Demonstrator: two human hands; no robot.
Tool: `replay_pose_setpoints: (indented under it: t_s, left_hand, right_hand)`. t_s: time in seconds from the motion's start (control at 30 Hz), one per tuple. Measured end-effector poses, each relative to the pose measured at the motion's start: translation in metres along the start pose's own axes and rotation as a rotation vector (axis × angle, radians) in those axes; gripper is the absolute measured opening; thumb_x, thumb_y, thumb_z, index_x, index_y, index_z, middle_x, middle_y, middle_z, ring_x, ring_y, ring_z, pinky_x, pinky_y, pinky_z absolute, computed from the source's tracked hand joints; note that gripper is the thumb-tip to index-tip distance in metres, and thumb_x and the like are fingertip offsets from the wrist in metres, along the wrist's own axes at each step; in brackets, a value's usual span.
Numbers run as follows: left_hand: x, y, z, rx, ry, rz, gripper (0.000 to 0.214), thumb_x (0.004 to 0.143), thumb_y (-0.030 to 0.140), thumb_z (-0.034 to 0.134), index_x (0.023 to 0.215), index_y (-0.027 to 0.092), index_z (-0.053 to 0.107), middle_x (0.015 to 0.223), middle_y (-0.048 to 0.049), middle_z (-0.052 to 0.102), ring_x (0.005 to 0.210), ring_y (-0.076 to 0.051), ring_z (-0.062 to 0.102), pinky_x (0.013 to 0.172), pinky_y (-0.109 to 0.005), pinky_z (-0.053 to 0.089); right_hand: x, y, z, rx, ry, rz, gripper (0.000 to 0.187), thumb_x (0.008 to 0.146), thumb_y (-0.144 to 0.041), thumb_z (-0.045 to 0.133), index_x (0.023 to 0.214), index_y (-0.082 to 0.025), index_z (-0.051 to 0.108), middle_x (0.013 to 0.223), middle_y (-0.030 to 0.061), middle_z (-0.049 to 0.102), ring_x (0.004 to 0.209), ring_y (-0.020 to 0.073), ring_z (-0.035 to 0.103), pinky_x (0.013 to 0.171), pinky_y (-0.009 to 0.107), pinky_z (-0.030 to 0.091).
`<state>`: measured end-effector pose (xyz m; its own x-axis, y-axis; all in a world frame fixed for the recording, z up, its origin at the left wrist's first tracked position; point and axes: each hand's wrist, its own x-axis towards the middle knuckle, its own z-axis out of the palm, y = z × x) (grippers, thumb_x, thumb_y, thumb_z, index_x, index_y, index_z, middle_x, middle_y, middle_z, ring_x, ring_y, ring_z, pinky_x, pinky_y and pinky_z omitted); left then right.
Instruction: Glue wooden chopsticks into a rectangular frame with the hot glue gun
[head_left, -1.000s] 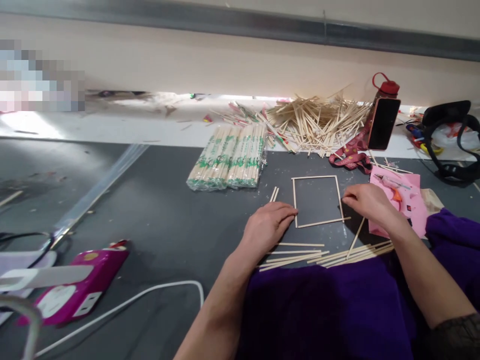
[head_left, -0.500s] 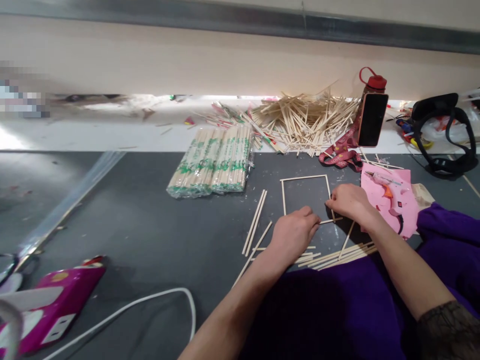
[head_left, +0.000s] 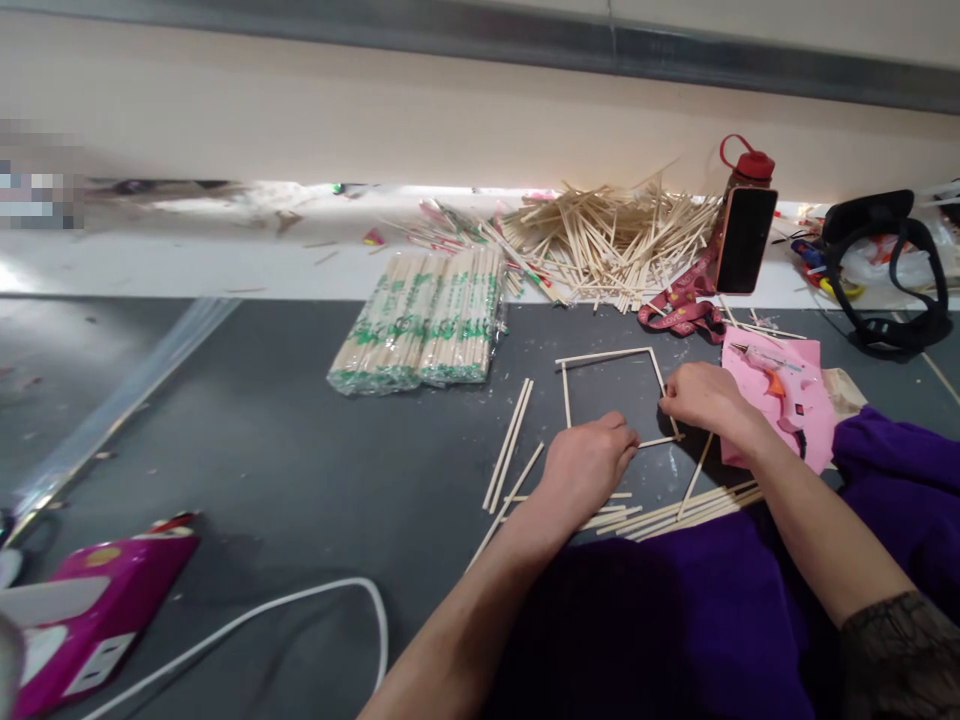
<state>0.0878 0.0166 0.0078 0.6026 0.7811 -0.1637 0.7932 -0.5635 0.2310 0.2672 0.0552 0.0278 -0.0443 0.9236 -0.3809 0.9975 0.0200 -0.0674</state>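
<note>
Four-sided, a frame of thin wooden sticks (head_left: 604,356) lies flat on the grey table in front of me. My left hand (head_left: 592,462) is closed at its near side, fingers on the near stick (head_left: 658,442) and covering the near left corner. At the right side, my right hand (head_left: 699,398) pinches the right-hand stick (head_left: 657,368) partway along. That stick slants, its lower end meeting the near stick close to its right tip. The far stick pokes out a little past the left stick (head_left: 567,395). Loose sticks (head_left: 682,500) lie between the frame and my body.
A plastic-wrapped pack of chopsticks (head_left: 420,320) lies left of a big stick pile (head_left: 615,240). A pink glue gun (head_left: 784,385) rests on pink paper (head_left: 739,430). Behind stand a phone (head_left: 748,240) and a red-capped bottle (head_left: 752,165). A white cable (head_left: 300,592) crosses the near left.
My right hand has moved slightly right, swinging the right-hand stick's lower end outward to near the tip of the near stick. The far stick has shifted a little left. My left hand stays put.
</note>
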Motion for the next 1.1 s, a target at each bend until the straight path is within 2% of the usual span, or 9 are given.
replay_pose_setpoints:
  t_s: [0.4,0.67,1.1]
  left_hand:
    - [0.0,0.002,-0.003,0.017,-0.017,-0.004,0.031,0.095,0.029,0.041,0.092,0.022,0.071,0.092,-0.0043,0.066,0.076,-0.016,0.062,0.058,-0.024,0.04]
    - [-0.001,0.001,-0.001,0.015,-0.007,-0.002,0.031,0.095,0.028,0.041,0.091,0.021,0.071,0.093,-0.0043,0.067,0.076,-0.016,0.063,0.056,-0.025,0.038]
    - [-0.001,0.001,0.002,0.018,0.007,-0.024,0.03,0.094,0.03,0.042,0.09,0.022,0.071,0.091,-0.0035,0.066,0.076,-0.016,0.062,0.056,-0.025,0.038]
  right_hand:
    - [0.011,0.003,0.0,-0.028,-0.022,-0.027,0.031,0.072,-0.032,0.056,0.091,-0.019,0.076,0.096,0.0129,0.074,0.089,0.0245,0.069,0.066,0.027,0.046]
    - [0.014,0.005,-0.004,-0.036,-0.007,-0.021,0.031,0.073,-0.031,0.056,0.093,-0.019,0.076,0.096,0.0135,0.074,0.089,0.0254,0.069,0.067,0.028,0.047]
    - [0.012,0.005,0.003,-0.025,-0.001,-0.027,0.031,0.075,-0.033,0.054,0.093,-0.019,0.076,0.096,0.0131,0.074,0.09,0.024,0.068,0.068,0.027,0.046]
